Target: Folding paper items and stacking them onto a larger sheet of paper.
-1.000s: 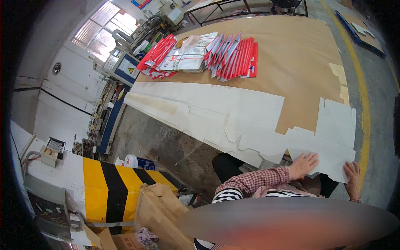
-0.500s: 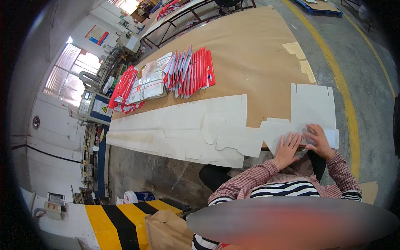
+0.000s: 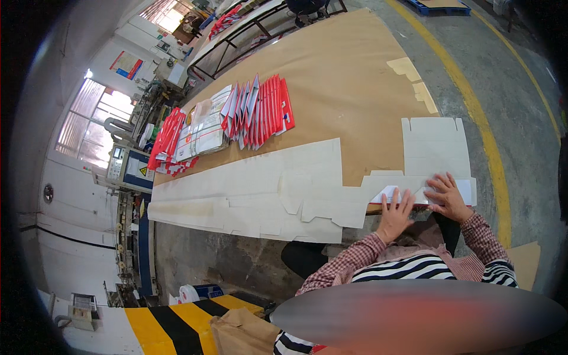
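Both hands are laid flat on a white die-cut cardboard sheet (image 3: pixel 436 155) at the near edge of the brown desk (image 3: pixel 343 71), toward five o'clock in the view. The left hand (image 3: pixel 395 214) is pressed palm down with its fingers (image 3: pixel 397 200) spread on a folded flap, and the right hand (image 3: pixel 448 198) is set just beside it, fingers likewise spread and flat; nothing is pinched. The sheet is judged light, thin and stiff enough to hold a crease, yet easily bent or dog-eared, so it is best taken at its edges or pressed along the fold line. A long row of similar white blanks (image 3: pixel 248 192) is spread toward nine o'clock, and stacks of red-and-white folded cartons (image 3: pixel 257 112) are stood at eleven o'clock. A yellow floor line (image 3: pixel 482 127) is seen at two o'clock.
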The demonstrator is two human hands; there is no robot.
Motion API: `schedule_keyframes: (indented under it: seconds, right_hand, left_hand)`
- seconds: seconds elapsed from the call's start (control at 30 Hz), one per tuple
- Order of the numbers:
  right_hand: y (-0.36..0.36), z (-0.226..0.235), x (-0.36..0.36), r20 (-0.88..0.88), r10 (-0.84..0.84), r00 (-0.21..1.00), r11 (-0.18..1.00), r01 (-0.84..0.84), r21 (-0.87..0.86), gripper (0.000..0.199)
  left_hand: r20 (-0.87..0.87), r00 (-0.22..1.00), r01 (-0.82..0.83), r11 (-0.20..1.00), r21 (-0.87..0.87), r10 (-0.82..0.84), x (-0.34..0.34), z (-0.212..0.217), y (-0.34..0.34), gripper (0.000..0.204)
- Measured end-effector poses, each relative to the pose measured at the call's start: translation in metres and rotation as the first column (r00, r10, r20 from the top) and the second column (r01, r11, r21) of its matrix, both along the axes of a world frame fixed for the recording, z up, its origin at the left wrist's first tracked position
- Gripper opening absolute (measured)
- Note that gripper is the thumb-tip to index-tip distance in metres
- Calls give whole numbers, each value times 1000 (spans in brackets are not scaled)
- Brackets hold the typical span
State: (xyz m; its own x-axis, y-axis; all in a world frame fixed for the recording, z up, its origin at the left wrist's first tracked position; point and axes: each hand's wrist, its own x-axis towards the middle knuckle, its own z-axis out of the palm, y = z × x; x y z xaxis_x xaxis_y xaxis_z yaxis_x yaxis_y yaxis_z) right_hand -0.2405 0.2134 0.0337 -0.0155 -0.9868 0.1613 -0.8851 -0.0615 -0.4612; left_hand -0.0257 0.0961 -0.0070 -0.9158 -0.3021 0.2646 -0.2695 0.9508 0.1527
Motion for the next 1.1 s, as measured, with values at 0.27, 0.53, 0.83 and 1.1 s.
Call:
schedule_keyframes:
  seconds: [0.27,0.53,0.83,1.1]
  right_hand:
    - [61,-10,15,704,-537,466,444,865,-234,53]
    - [-19,7,28,76,-276,958,854,281,-437,62]
    - [-9,5,-7,209,-161,965,935,217,-281,71]
    - [-31,23,27,-251,23,968,998,-6,65,65]
  left_hand:
    - [138,980,124,982,144,-144,-15,16,-3,117]
    - [366,794,329,850,412,-485,-68,14,30,113]
    - [263,962,18,978,206,-73,40,38,-60,42]
    - [501,847,-203,765,611,-175,-5,22,-159,46]
